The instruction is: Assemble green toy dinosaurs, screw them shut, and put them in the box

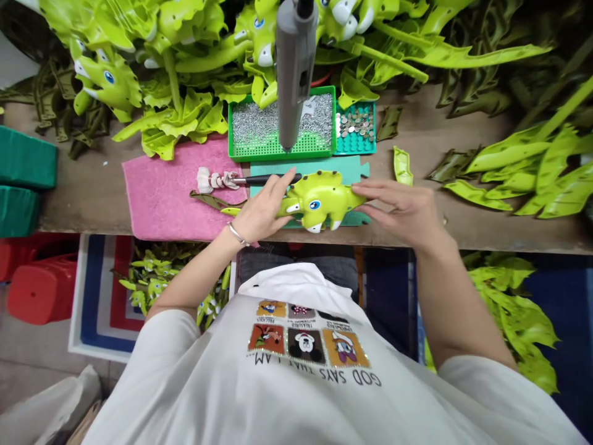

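A lime-green toy dinosaur head [324, 199] with a blue eye and white horns lies between my hands, over a green foam mat [324, 165]. My left hand [262, 213], a bracelet at its wrist, is closed on its left end. With thumb and fingers, my right hand [403, 207] pinches the right end. Beside my left hand lies a tool with a dark rod [264, 180] and a white, cloth-like end [204, 180]. A thin dark olive part [208, 201] rests on the pink towel [162, 185], partly hidden by my left hand. Above hangs a grey electric screwdriver [291, 80].
A green basket of small screws [259, 123] stands behind the mat, beside a teal tray of small metal discs [354, 127]. Lime-green toy parts [185, 25] pile up at the back and right [519, 161]. Below the left table edge is a bin [97, 296].
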The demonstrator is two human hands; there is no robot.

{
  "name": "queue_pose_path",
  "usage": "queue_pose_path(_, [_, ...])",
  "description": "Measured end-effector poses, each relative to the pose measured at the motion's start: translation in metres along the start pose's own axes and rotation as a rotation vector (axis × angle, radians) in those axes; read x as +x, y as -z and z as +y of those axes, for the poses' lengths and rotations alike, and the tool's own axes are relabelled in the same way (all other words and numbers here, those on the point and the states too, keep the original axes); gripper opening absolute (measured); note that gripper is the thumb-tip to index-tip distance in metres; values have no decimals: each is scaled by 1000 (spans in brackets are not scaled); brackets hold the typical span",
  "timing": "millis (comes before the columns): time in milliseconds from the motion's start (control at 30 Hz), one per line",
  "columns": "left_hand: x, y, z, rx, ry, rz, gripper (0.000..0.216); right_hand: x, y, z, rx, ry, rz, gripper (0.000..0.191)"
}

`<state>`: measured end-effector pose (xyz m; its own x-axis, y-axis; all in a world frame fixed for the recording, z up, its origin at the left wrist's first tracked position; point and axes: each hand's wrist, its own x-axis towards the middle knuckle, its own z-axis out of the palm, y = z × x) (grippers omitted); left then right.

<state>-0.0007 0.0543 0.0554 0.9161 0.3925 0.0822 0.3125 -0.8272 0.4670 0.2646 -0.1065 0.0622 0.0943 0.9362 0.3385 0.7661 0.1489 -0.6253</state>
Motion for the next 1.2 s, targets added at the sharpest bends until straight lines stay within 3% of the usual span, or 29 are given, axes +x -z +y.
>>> queue_pose_path(100, [0, -16, 3, 38, -31, 109, 76, 7, 11, 18, 34, 57, -47, 24])
queue_pose_path(267, [-4, -29, 7, 198, 18, 157, 81, 10, 11, 33, 125, 34, -107, 23])
queue_pose_path(467, [-6, -35, 3, 160, 31, 161, 72, 9, 0, 41, 150, -58, -124, 21])
queue_pose_path(800, [-8, -38, 4, 116, 35, 198, 69, 8, -2, 45, 139, -58, -137, 23])
queue_pose_path(1067, [-13, -38, 16, 170, 57, 245, 34, 13, -2, 46, 132, -71, -175, 21])
queue_pose_path(1200, [-13, -38, 15, 121, 75, 222, 29, 14, 0, 44, 141, -96, -196, 20])
